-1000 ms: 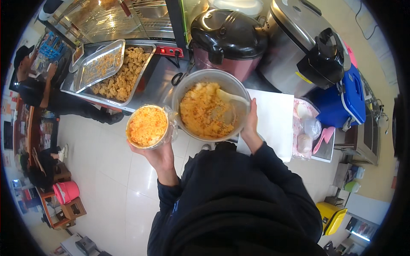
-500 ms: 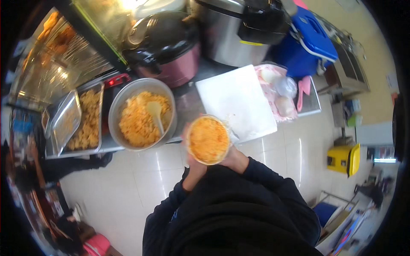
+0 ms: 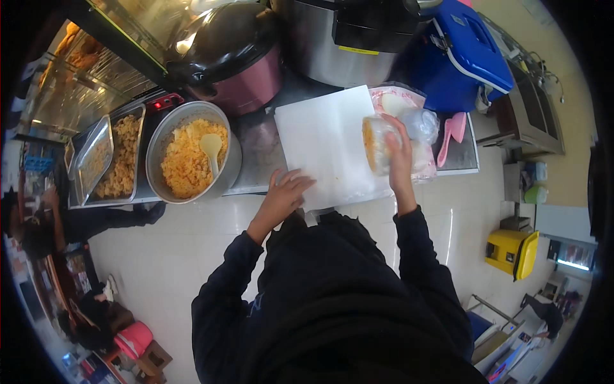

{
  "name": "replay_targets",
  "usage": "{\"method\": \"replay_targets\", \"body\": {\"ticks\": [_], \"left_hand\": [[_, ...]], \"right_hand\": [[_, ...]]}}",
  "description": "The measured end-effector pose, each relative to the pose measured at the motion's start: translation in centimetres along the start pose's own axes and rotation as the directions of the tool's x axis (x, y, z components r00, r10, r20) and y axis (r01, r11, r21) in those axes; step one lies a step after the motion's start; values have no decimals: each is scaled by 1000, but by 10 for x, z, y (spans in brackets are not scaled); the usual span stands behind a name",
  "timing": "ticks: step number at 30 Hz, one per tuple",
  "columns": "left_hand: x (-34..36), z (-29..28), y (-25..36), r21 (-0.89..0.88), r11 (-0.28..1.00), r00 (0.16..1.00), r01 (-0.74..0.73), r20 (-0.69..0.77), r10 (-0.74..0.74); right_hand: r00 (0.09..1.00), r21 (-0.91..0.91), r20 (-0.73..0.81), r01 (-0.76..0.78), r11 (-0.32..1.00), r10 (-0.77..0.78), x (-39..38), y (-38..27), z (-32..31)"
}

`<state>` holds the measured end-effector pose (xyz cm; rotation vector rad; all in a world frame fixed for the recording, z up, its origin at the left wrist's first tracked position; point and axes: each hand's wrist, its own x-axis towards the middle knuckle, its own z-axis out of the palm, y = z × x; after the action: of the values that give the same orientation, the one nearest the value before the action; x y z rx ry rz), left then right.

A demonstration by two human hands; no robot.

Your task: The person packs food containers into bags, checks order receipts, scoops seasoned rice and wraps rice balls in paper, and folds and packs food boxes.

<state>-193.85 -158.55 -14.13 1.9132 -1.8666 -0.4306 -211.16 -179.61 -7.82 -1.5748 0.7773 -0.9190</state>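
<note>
My right hand (image 3: 401, 160) grips a round tub of orange rice (image 3: 378, 144), its wall wrapped in clear film or plastic. The tub is tilted on its side, with the rice facing left, above the right part of a stack of white paper sheets (image 3: 323, 137). At the paper's lower left edge is my left hand (image 3: 283, 200), fingers spread, holding nothing; its fingertips lie at or just over the sheet. Left of the paper stands a metal pot (image 3: 234, 163) of orange rice (image 3: 182, 166), with a pale rice paddle (image 3: 211, 150) in it.
Trays of brown crumbly food (image 3: 121, 157) lie at the counter's left. Behind are a pink rice cooker (image 3: 249, 80), a steel cooker (image 3: 313, 54) and a blue cooler box (image 3: 473, 54). A pink scoop (image 3: 453, 134) and plastic bag (image 3: 423, 125) lie right. A yellow bin (image 3: 505, 251) stands on the floor.
Both hands held the tub upright before my body; now only my right hand has it, moved right and tipped sideways. My left hand has let go and moved to the paper's edge.
</note>
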Motion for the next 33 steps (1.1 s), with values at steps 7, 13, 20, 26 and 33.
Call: {"method": "replay_targets", "body": {"ticks": [7,13,20,26,33], "left_hand": [[-2,22,8,-44,997,993,68,-90,-72],[-15,23,7,-38,992,979,121,-163,-126],[-24,22,17,-98,975,953,199,-213,-216],[-27,25,6,-42,999,984,-32,-175,24],[-28,18,-7,-22,997,973,-75,-223,68]], "right_hand": [[814,-619,483,579,531,-324,0,63,54],[942,-320,300,247,915,-150,28,70,42],[956,433,80,-288,854,281,66,49,20],[792,80,517,332,940,-324,49,-64,210],[554,-252,685,789,560,-473,10,-41,295]]}}
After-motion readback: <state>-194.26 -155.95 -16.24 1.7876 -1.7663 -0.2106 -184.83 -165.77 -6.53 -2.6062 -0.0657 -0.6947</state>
